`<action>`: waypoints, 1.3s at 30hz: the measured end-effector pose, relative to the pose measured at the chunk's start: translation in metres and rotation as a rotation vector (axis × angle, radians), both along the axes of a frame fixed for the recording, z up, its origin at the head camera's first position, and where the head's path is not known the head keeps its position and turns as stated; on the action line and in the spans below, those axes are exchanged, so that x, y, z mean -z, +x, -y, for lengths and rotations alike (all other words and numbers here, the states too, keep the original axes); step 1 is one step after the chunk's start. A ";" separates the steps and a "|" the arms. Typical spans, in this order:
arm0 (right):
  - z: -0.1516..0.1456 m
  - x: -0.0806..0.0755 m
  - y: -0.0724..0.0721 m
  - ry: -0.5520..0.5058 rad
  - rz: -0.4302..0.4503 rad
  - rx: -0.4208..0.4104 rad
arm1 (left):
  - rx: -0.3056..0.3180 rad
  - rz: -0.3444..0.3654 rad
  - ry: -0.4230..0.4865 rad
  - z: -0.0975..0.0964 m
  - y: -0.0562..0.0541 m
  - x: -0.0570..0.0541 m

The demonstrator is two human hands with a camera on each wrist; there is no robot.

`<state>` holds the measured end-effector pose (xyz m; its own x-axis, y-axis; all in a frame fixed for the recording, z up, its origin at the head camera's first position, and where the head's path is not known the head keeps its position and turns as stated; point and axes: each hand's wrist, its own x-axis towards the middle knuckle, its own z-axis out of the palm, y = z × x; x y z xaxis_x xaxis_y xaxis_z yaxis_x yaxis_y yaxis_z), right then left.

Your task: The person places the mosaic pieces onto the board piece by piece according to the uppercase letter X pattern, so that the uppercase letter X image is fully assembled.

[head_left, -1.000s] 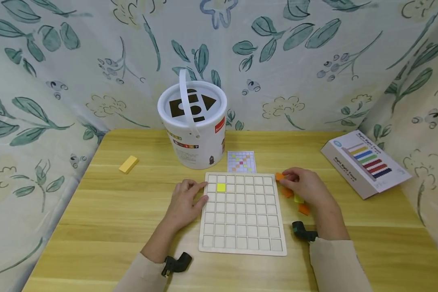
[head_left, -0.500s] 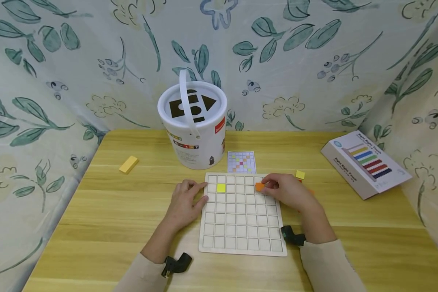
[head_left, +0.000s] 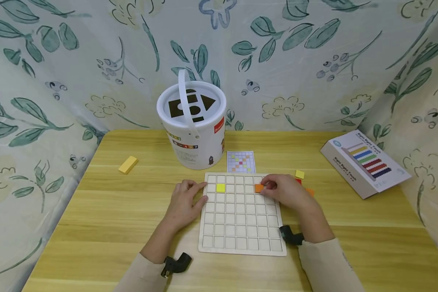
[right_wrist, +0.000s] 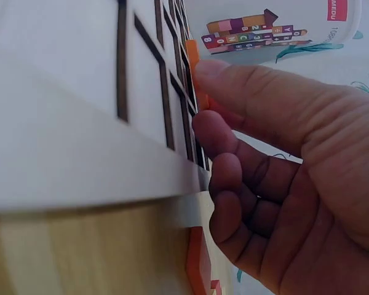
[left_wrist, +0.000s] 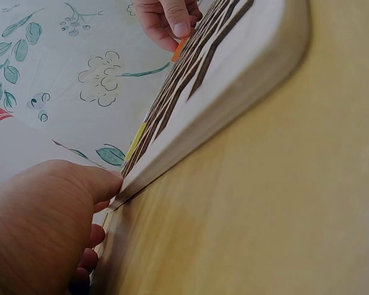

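Note:
A pale wooden grid board (head_left: pixel 241 220) lies flat on the table, with a yellow square tile (head_left: pixel 220 187) in its second row, second column. My left hand (head_left: pixel 183 205) touches the board's left edge with thumb and index finger; the left wrist view shows the thumb (left_wrist: pixel 101 182) against that edge. Over the same row, towards the right side, my right hand (head_left: pixel 287 191) pinches an orange square tile (head_left: pixel 258 188) between thumb and fingers. The right wrist view has this orange tile (right_wrist: pixel 192 55) at the grid surface; whether it sits fully in a cell is hidden.
Loose tiles lie right of the board, a yellow one (head_left: pixel 299 174), a red one (head_left: pixel 298 181) and an orange one (head_left: pixel 310 192), partly behind the right hand. Behind the board are a pattern card (head_left: pixel 241 162) and a white bucket (head_left: pixel 195 142). A box (head_left: pixel 365 164) stands right, a yellow block (head_left: pixel 128 164) left.
My right hand has moved left from the loose tiles onto the board, bringing an orange tile to the second row. During the last half second it barely moves. My left hand has stayed put.

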<state>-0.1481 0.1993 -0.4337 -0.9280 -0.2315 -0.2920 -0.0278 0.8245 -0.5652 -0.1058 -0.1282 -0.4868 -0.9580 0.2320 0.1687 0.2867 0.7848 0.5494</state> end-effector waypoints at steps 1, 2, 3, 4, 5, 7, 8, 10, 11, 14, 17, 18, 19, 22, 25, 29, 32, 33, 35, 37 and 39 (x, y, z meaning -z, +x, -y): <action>-0.001 0.000 0.000 0.003 -0.001 -0.003 | 0.000 0.003 0.003 0.000 0.000 -0.001; -0.002 0.000 -0.001 0.007 -0.001 -0.007 | 0.000 0.003 0.003 0.000 0.000 -0.001; -0.002 0.000 -0.001 0.007 0.001 -0.010 | 0.000 0.004 0.001 0.000 0.000 -0.001; -0.003 0.000 -0.001 0.006 0.005 -0.007 | -0.001 0.005 0.000 0.000 0.000 -0.001; -0.003 -0.001 -0.001 0.005 0.008 -0.006 | -0.001 0.006 -0.001 0.000 0.000 -0.001; -0.002 -0.001 -0.001 0.005 0.013 -0.008 | -0.004 0.006 -0.004 0.000 0.000 -0.001; -0.002 -0.001 -0.001 0.004 0.013 -0.008 | -0.003 0.008 -0.004 0.000 0.000 -0.001; -0.001 -0.001 -0.001 0.004 0.011 -0.008 | -0.003 0.009 -0.004 0.000 0.000 -0.001; 0.000 -0.001 -0.001 0.003 0.009 -0.006 | -0.002 0.010 -0.003 0.000 0.000 -0.001; 0.001 0.001 -0.001 0.002 0.005 -0.002 | 0.001 0.009 -0.001 0.000 0.000 -0.002; 0.001 0.001 -0.001 -0.001 0.008 0.008 | 0.003 0.008 0.001 0.000 0.000 -0.002; 0.001 0.001 -0.001 -0.001 0.009 0.009 | 0.003 0.009 0.001 0.000 0.000 -0.002; 0.001 0.001 -0.001 -0.003 0.013 0.013 | 0.003 0.009 0.002 0.000 0.000 -0.002; -0.001 0.001 -0.001 -0.016 0.022 0.024 | 0.002 0.010 0.003 0.000 0.000 -0.002; -0.010 -0.002 -0.001 -0.031 0.024 0.040 | -0.001 0.011 0.004 0.000 0.000 -0.002; -0.029 -0.006 -0.003 -0.030 0.030 0.097 | -0.005 0.014 0.006 -0.001 0.001 -0.002; -0.046 -0.007 -0.004 -0.025 0.036 0.165 | -0.006 0.014 0.005 -0.001 0.001 -0.002; -0.052 -0.008 -0.004 -0.024 0.034 0.188 | -0.006 0.014 0.005 -0.001 0.001 -0.002; -0.063 -0.007 -0.004 -0.019 0.031 0.233 | -0.005 0.014 0.003 -0.001 0.001 -0.002; -0.074 -0.004 -0.004 -0.007 0.020 0.262 | -0.007 0.013 0.000 -0.001 0.001 -0.003; -0.083 0.000 -0.005 -0.004 0.029 0.293 | -0.009 0.017 -0.002 -0.001 0.001 -0.003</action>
